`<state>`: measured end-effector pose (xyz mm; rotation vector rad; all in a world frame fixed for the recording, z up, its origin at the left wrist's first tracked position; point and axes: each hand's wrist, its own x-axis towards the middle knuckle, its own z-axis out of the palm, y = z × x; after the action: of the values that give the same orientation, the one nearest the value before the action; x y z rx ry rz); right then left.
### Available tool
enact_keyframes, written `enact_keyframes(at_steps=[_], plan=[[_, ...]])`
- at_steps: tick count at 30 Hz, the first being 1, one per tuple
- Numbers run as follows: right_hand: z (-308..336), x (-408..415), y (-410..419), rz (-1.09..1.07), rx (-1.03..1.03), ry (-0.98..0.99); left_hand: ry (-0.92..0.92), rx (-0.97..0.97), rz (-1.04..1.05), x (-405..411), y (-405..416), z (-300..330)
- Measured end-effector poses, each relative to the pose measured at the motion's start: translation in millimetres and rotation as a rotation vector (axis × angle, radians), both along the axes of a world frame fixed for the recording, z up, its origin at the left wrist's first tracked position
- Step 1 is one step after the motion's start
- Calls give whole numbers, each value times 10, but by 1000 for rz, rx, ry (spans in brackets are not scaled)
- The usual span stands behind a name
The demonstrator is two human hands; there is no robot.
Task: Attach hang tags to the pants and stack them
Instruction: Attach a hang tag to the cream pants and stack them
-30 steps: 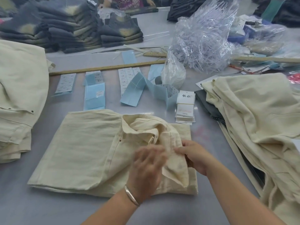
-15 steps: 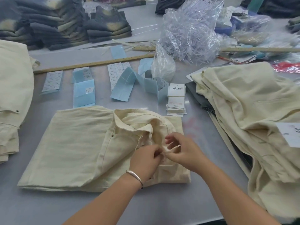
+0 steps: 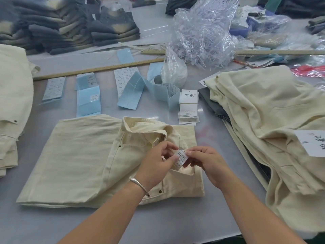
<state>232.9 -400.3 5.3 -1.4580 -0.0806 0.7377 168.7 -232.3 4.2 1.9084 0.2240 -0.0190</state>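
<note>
Two hands pinch one care label over one folded pair of cream pants on the bench.

The left hand [image 3: 155, 162] and right hand [image 3: 204, 162] each pinch an edge of the white care label [image 3: 181, 158] between fingertips, above the pants [image 3: 84, 155] at the waist end. Beyond the right hand lies one stack of hang tags [image 3: 188, 106]; right of it, one heap of cream pants [image 3: 263, 111].

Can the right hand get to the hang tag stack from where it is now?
Probably yes. The right hand pinches the care label with the left hand, so it must let go first. The hang tag stack lies just beyond the folded pants, with bare table between.
</note>
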Motion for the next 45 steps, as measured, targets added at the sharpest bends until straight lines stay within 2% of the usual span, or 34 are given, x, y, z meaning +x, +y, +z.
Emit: enact_keyframes(at_steps=[16,21,22,24,27,29,31,33,35,37,38,40,41,43,45], plan=[[-18,135,-136,112,-107,-164,16,-4,-5,-18,26,-84],[-61,170,-131,134,-152,-145,28,36,-28,-9,25,-80],[-69,172,-128,129,-168,-140,12,84,-43,-10,31,-61],[-115,187,-116,114,-297,-207,-140,324,-50,4,100,-19],[-202,227,-137,165,-802,-488,-485,737,114,114,347,34],[-191,216,-148,92,-895,-542,-429,875,276,183,541,40],[-176,171,-129,8,-816,-575,-235,924,328,250,747,11],[-137,97,-58,49,-670,-615,14,908,309,345,928,-49],[-77,-17,57,273,-563,-610,210,847,293,455,1056,-41],[-87,-106,168,527,-623,-650,284,678,302,538,1109,32],[-114,-124,211,580,-646,-688,262,564,302,547,1096,103],[-130,-96,241,467,-587,-662,141,434,278,496,977,329],[-136,-53,216,347,-548,-577,78,397,252,461,897,480],[-146,78,109,115,-488,-303,-22,343,142,380,721,801],[-154,162,-3,5,-419,-38,-111,255,19,299,557,1022]])
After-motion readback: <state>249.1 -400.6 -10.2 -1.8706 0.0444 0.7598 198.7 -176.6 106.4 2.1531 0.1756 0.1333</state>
